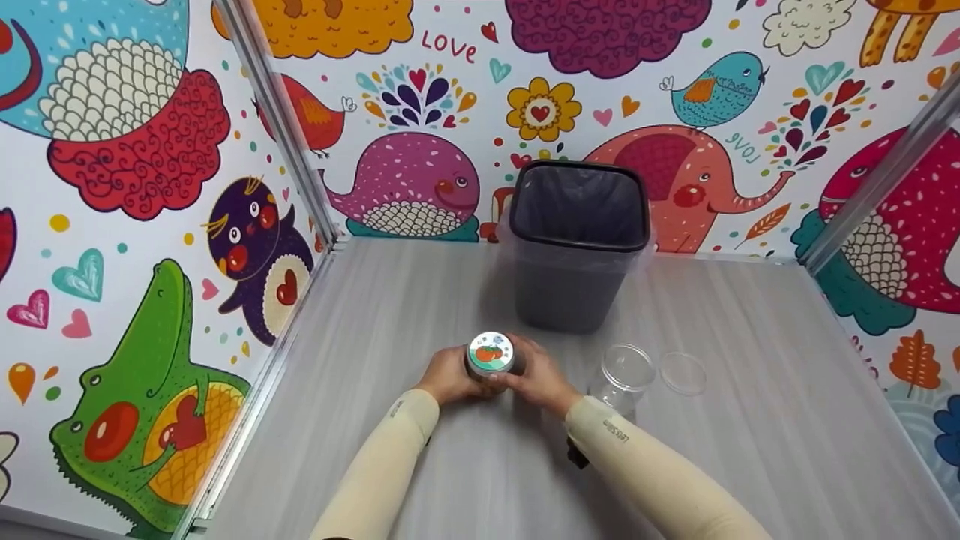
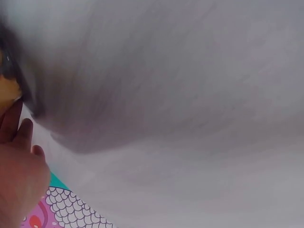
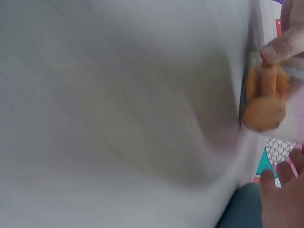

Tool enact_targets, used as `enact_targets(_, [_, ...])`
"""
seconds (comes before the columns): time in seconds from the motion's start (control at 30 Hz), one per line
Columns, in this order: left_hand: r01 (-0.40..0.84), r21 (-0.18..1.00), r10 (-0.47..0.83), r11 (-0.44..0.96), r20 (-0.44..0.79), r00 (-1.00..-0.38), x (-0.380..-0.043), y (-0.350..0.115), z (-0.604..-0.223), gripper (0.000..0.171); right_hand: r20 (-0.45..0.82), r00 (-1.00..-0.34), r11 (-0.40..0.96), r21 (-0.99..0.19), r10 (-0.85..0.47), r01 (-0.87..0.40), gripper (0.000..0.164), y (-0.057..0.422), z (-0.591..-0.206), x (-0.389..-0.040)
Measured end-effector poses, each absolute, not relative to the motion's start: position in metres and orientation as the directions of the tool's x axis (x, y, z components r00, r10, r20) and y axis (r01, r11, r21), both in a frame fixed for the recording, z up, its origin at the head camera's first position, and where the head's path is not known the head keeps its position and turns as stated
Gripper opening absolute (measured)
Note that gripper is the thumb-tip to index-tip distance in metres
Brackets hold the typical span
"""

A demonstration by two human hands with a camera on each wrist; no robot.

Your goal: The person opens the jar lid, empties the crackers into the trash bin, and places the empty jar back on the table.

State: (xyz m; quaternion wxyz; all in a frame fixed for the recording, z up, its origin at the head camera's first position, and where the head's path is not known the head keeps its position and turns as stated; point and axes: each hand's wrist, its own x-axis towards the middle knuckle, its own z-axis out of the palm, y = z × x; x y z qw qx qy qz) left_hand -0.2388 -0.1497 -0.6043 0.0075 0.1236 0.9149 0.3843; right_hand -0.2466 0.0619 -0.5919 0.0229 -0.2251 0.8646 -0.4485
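A clear jar point(image 1: 490, 351) with a round printed lid stands between the two hands, above or on the grey table. Through its wall in the right wrist view, orange-brown pieces point(image 3: 263, 114) show inside. My left hand point(image 1: 452, 375) grips the jar's left side; in the left wrist view its fingertips touch the jar point(image 2: 8, 90) at the frame's edge. My right hand point(image 1: 541, 376) holds the right side, thumb in front and fingers behind. A thumb point(image 3: 280, 47) presses near one end of the jar in the right wrist view. The hands hide most of its body.
A dark bin point(image 1: 570, 285) with a bag liner stands behind the hands, near the patterned back wall point(image 1: 420, 172). Right of the right hand are an open clear jar point(image 1: 628, 367) and a flat clear lid point(image 1: 683, 373). Panels enclose the table point(image 1: 360, 300) left and right.
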Motion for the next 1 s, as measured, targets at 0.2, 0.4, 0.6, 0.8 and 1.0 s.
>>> enact_targets(0.2, [0.204, 0.716, 0.233, 0.667, 0.059, -0.971, -0.239, -0.149, -0.603, 0.072, 0.052, -0.837, 0.435, -0.836, -0.544, -0.334, 0.084, 0.073, -0.577, -0.263])
enact_targets(0.4, [0.203, 0.714, 0.235, 0.670, 0.056, -0.970, -0.239, -0.148, -0.600, 0.070, 0.053, -0.788, 0.426, -0.818, -0.614, -0.387, 0.085, 0.077, -0.572, -0.268])
enact_targets(0.6, [0.197, 0.709, 0.224, 0.677, 0.057, -0.973, -0.235, -0.149, -0.597, 0.067, 0.172, -0.848, 0.429, -0.802, -0.501, -0.416, 0.089, 0.065, -0.587, -0.253])
enact_targets(0.8, [0.221, 0.703, 0.221, 0.676, 0.092, -0.971, -0.235, -0.149, -0.597, 0.063, 0.204, -0.913, 0.425, -0.835, -0.353, -0.350, 0.087, 0.050, -0.596, -0.241])
enact_targets(1.0, [0.227, 0.696, 0.223, 0.681, 0.097, -0.970, -0.237, -0.148, -0.599, 0.060, 0.152, -0.910, 0.406, -0.858, -0.385, -0.315, 0.087, 0.054, -0.593, -0.245])
